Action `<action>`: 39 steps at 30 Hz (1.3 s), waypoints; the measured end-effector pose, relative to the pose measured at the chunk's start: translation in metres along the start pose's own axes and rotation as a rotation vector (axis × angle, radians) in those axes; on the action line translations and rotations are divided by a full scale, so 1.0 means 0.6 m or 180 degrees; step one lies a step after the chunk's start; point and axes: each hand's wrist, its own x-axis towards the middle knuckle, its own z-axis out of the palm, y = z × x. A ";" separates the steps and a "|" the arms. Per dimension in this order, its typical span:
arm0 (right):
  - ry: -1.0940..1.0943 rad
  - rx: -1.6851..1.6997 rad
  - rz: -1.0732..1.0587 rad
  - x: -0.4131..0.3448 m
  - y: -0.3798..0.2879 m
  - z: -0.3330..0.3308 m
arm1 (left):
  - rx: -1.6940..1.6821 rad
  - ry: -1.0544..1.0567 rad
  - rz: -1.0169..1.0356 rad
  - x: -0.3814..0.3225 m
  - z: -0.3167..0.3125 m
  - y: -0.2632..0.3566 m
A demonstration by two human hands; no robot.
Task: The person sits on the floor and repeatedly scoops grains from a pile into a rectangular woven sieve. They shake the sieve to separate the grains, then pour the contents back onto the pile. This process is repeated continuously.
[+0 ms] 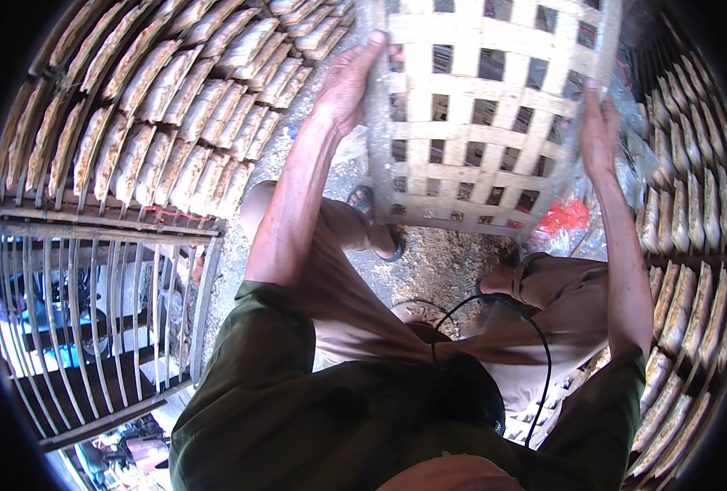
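A pale woven lattice tray of flat strips [477,129] with a framed rim is held up in front of me. My left hand [346,83] grips its left rim, the thumb on top near the upper corner. On the opposite rim is my right hand [601,126], its thumb along the edge and its fingers partly hidden. The tray's far end runs out of the picture at the top. Its near edge hangs over the floor between my knees. Through its gaps, dark shapes show that I cannot make out.
Slatted racks on the left [103,224] and right hold many stacked, crusted white slabs [185,104] [682,301]. Brown crumbs [425,270] litter the floor between my sandalled feet. A red plastic bag [564,216] and clear plastic lie beside the tray. A black cord [544,344] loops over my lap.
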 end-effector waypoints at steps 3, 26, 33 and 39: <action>0.0021 0.0151 0.0163 -0.008 -0.041 0.000 | 0.0182 -0.0105 0.0276 -0.001 -0.003 -0.005; 0.0090 -0.3493 -0.2268 -0.024 -0.039 0.011 | 0.0103 0.0365 0.0341 -0.011 -0.006 -0.010; -0.0334 -0.3106 -0.2208 -0.016 -0.018 -0.001 | 0.0089 0.0561 0.0481 -0.009 0.014 -0.005; -0.0301 -0.2781 -0.2439 -0.019 -0.029 -0.006 | 0.0224 0.0399 0.0337 -0.005 -0.004 -0.005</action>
